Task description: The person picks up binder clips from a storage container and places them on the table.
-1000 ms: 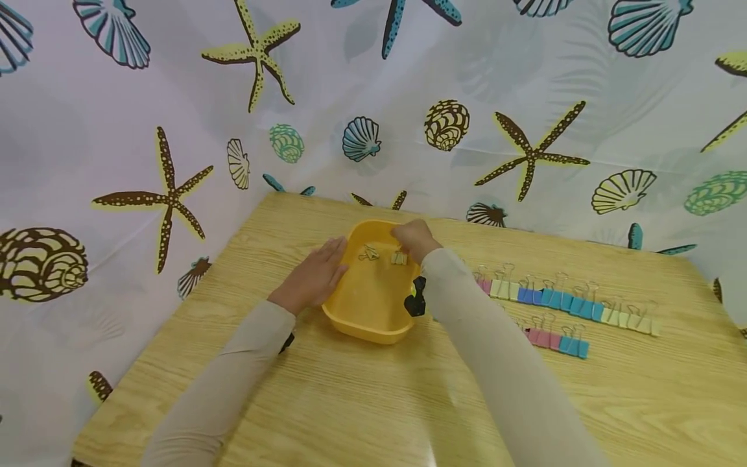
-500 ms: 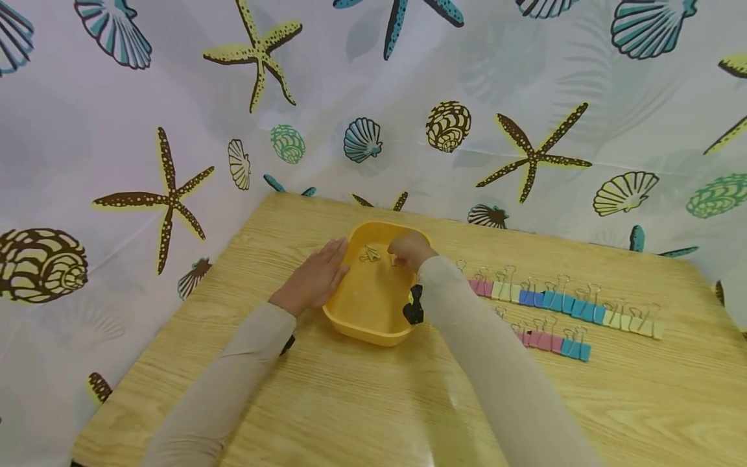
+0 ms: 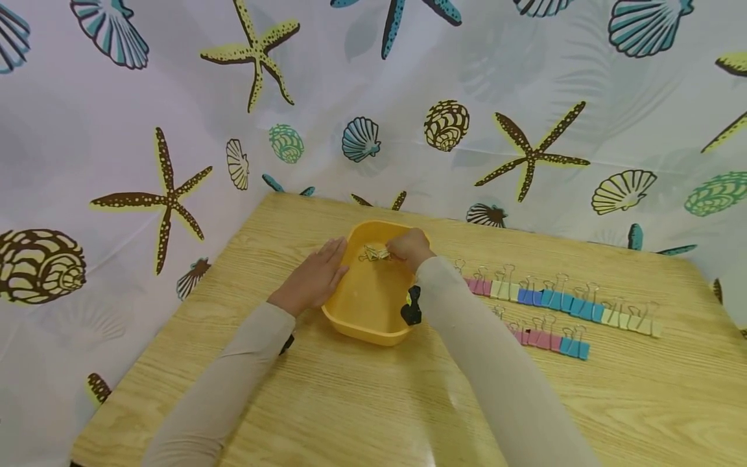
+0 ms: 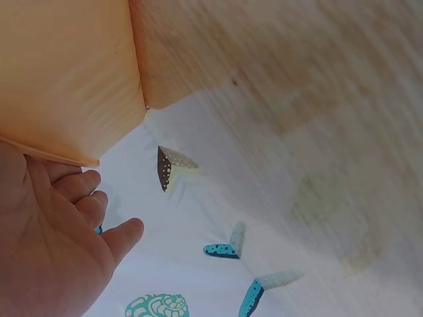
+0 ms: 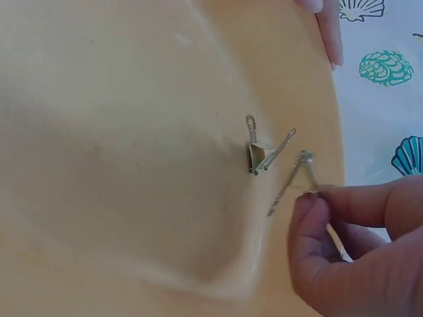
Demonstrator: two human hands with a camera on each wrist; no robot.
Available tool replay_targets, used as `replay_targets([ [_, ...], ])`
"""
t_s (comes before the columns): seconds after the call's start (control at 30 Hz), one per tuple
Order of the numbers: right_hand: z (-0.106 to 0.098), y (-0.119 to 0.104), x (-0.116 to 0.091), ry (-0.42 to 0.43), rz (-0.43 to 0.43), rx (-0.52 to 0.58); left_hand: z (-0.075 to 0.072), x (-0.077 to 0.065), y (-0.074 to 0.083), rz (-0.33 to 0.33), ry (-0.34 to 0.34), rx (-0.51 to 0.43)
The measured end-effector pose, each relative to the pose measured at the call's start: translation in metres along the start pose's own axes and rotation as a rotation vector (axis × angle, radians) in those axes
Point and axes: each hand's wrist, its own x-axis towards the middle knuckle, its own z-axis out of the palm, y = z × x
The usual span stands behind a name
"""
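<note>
My right hand [image 3: 410,248] reaches into the yellow plastic tub [image 3: 373,337] and pinches a pale yellow binder clip [image 5: 305,173] between thumb and fingertips. A second pale binder clip [image 5: 258,155] lies on the tub's floor right beside it, its wire handles spread. In the head view the two clips overlap near the far end of the tub. My left hand [image 3: 315,275] rests along the tub's left rim with its fingers straight. Seen from the left wrist, that hand [image 4: 59,231] lies against the tub's edge and holds nothing else.
Right of the tub, a long row of coloured binder clips [image 3: 557,299] stretches across the wooden table [image 3: 327,402]. A shorter row [image 3: 545,340] stands nearer, partly hidden by the right sleeve. A shell-patterned curtain [image 3: 403,84] hangs behind and left.
My right hand has moved lower into the tub and slightly left, bringing its binder clip close beside the other one. My left hand stays on the rim.
</note>
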Motion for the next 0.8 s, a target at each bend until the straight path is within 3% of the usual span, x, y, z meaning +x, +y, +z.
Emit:
replay_targets([
  [0.27,-0.001,-0.007,-0.009,-0.006,-0.114,0.105,-0.001,0.0,0.002,-0.012,-0.017,0.012],
  [0.6,-0.013,-0.021,-0.024,-0.024,-0.273,-0.005,-0.003,0.001,0.002,-0.026,-0.024,0.027],
  [0.8,-0.033,-0.025,-0.037,0.003,-0.364,-0.127,-0.002,0.001,0.003,-0.027,-0.029,0.02],
])
